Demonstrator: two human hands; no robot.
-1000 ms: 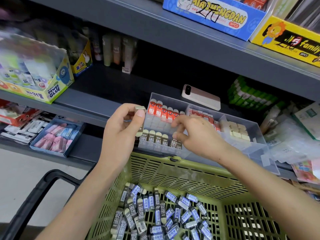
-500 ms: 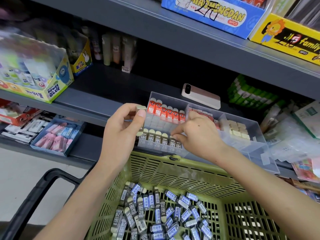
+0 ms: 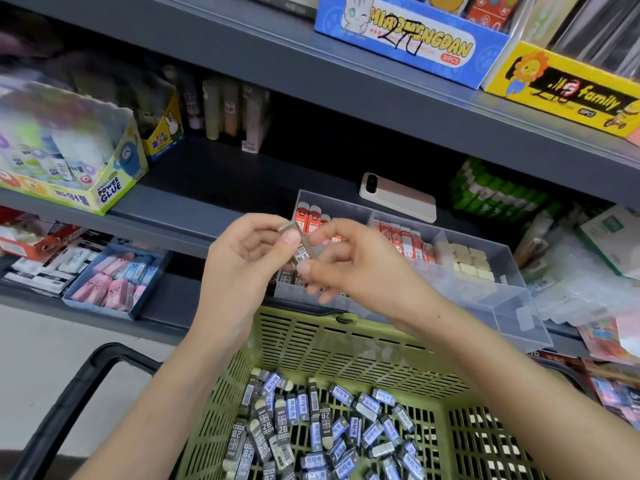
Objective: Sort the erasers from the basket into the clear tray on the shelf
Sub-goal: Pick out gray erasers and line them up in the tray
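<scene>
Looking down at a run of dark grey metal shelves (image 3: 214, 174), with a bit of pale floor (image 3: 34, 341) showing at the lower left of the frame.

Bottom centre is a green slotted plastic basket (image 3: 346, 355) with a black handle (image 3: 69, 393) sticking out to the left. Its bottom is covered by a loose pile of small sleeved erasers (image 3: 311, 420), some blue-labelled, some dark grey and marked 2B.

Just above the basket, on the shelf edge, sits the clear divided plastic tray (image 3: 512, 282). Red-sleeved erasers (image 3: 310, 218) stand at the back of its left compartment, with a row of dark-sleeved ones (image 3: 291, 277) in front. More red packs (image 3: 405, 239) fill the middle compartment and cream blocks (image 3: 471, 261) sit in the right one.

Dead centre, both hands are on one dark grey-sleeved eraser (image 3: 298, 244). The left hand (image 3: 242, 268) pinches its upper end between thumb and fingers, and the right hand (image 3: 360, 268) pinches the lower end with its fingertips. The eraser is up in the air in front of the tray's left compartment, so the hands block most of that section.

Around all that:
- a pinkish flat phone-like device (image 3: 398, 199) lies behind the tray
- green packs (image 3: 495, 192) sit to its right
- a POWER GLUE display box (image 3: 69, 168) is at mid left
- a small blue box of pink erasers (image 3: 114, 282) is at lower left
- a blue cat carton (image 3: 408, 39) and a yellow "family" carton (image 3: 561, 88) run along the top right
</scene>
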